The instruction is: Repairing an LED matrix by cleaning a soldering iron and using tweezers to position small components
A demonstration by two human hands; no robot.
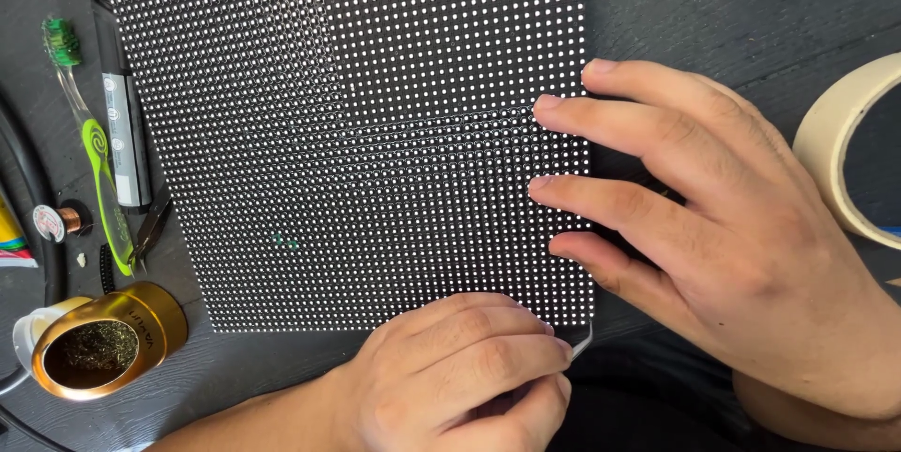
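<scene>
From the head camera I look straight down at a dark wood-grain desk (pixel 713 11). A large black panel (pixel 347 133) studded with a fine grid of small white dots lies flat on it and fills most of the upper middle of the view. My right hand (pixel 741 236) is spread open and rests palm down at the panel's right edge, with the fingertips (pixel 549 107) pressing on the dotted surface; it grasps nothing. My left hand (pixel 460 372) sits at the panel's lower edge near its bottom right corner, curled closed around a thin metal tool (pixel 582 344). Only the tool's pale tip shows, poking out just beside the panel's corner, and I cannot tell what kind of tool it is. Left of the panel lie a clear and green toothbrush (pixel 89 133), a dark pen-shaped tool (pixel 122 114), a small spool of copper wire (pixel 58 220) and small black cutters (pixel 150 227). Near the lower left stands a gold tin (pixel 103 339), open and filled with brassy wire wool. At the right edge of the view a cream roll of masking tape (pixel 835 147) lies on the desk, well apart from the panel.
</scene>
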